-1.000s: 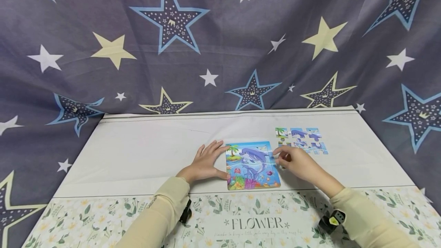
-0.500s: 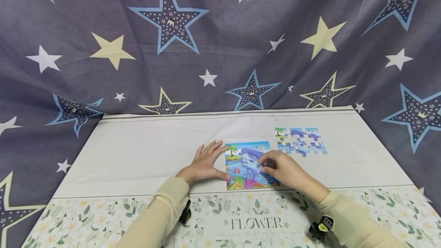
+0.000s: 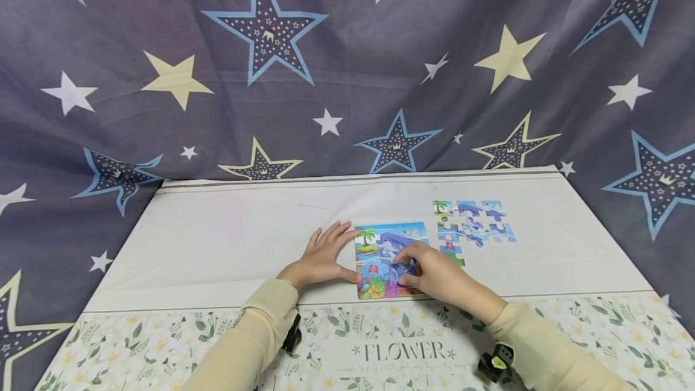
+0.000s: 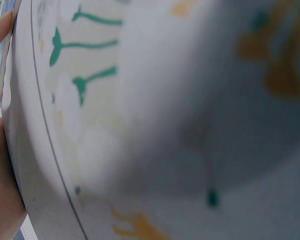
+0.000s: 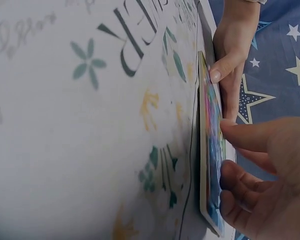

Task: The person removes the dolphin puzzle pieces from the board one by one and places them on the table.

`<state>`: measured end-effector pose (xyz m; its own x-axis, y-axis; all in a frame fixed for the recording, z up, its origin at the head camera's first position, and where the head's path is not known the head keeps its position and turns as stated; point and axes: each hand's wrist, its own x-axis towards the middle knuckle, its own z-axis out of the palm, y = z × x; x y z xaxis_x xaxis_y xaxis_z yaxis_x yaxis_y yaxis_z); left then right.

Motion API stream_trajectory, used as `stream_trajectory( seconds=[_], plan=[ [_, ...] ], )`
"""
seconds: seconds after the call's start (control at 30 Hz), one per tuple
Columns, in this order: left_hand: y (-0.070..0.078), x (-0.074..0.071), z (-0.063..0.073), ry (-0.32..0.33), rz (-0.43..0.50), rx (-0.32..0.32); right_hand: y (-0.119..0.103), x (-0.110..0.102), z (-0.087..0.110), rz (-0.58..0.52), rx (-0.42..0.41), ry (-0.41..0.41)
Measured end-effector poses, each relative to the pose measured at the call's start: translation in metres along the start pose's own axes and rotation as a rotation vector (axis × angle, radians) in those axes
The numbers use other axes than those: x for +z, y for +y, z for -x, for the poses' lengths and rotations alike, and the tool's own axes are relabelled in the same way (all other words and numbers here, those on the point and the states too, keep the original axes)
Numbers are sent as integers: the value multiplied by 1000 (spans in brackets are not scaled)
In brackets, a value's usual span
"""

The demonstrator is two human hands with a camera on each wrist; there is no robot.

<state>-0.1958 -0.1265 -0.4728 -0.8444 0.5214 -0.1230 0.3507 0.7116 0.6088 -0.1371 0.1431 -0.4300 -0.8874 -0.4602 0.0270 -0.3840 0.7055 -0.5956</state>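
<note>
A dolphin jigsaw puzzle in its flat tray (image 3: 392, 229) lies on the white part of the table cover in the head view. My left hand (image 3: 321, 258) is spread along the tray's left side, with thumb and index finger touching its edge. Over the lower right of the picture, my right hand (image 3: 437, 270) has bent fingers, and its fingertips touch the puzzle surface. Thumb and fingers of the right hand (image 5: 270, 175) stand apart in the right wrist view, with no lifted piece visible between them. That hand hides part of the picture.
Several loose puzzle pieces (image 3: 471, 210) lie in rows right of the tray. A crab piece (image 3: 452, 253) lies below them, close to my right hand. The table's near part has a floral cover (image 3: 326, 343); a star-patterned curtain (image 3: 347, 65) hangs behind.
My right hand has moved left from the tray's right edge onto the lower middle of the picture, uncovering the crab piece on the table. The left hand has stayed put.
</note>
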Motion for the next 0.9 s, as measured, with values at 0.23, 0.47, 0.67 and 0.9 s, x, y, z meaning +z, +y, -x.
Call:
stream_trajectory(
  seconds=[0.23,0.47,0.67,0.9],
  plan=[
    [1,0,1,3,-10,0,-4,4,-2,57,50,-24],
    [1,0,0,10,-13,8,-1,6,-2,83,24,-34],
    [-1,0,-1,9,-11,10,1,7,-2,88,-9,-26],
    [-1,0,-1,2,-5,9,1,7,-2,68,-32,-27]
  ],
)
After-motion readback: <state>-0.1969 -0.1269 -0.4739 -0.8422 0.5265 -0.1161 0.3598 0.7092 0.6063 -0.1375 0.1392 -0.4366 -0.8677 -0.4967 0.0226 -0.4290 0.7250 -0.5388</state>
